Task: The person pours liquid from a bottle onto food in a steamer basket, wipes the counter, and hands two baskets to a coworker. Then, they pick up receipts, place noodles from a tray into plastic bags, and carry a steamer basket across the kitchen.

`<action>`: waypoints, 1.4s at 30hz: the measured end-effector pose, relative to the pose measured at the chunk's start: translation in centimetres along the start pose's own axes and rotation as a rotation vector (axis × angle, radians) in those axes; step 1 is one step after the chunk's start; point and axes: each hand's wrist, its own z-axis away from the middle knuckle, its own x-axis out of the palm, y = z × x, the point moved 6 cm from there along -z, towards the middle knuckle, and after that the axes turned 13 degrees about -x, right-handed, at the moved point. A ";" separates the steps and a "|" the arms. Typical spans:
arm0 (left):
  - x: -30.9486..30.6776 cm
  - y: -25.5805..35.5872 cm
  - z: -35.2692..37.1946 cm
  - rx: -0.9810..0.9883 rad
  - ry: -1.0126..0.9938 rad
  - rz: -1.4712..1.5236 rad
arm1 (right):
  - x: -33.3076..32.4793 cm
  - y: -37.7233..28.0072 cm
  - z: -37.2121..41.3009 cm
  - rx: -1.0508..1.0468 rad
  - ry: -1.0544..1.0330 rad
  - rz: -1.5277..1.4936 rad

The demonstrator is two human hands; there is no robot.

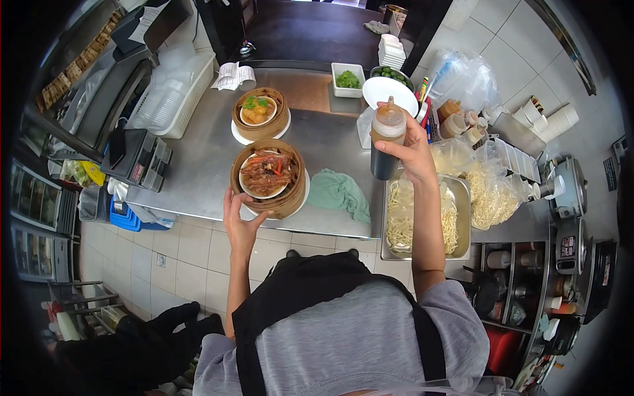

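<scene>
In the head view, my right hand (pixel 415 152) is wrapped round a squeeze bottle (pixel 386 155) of dark liquid, held upright with its nozzle up above the counter. My left hand (pixel 243 221) grips the near-left side of a bamboo steamer (pixel 290 198), fingers and thumb spread along its rim. Inside that steamer a white bowl holds reddish-brown braised food (pixel 267 173) with red strips on top. The steamer rests on a white plate (pixel 306 195). Behind it stands a second bamboo steamer (pixel 282 122) with a bowl of yellowish food and a green garnish.
A green cloth (pixel 340 193) lies right of the near steamer. A metal tray of noodles (pixel 399 224) sits below my right forearm. Farther back are a tub of chopped greens (pixel 347 79) and a white plate (pixel 391 94). Another person's dark-clothed legs (pixel 178 330) show at lower left.
</scene>
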 end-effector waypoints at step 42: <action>14.5 8.6 5.3 -0.047 -0.426 -0.023 | -56.1 10.1 4.4 0.622 0.002 1.423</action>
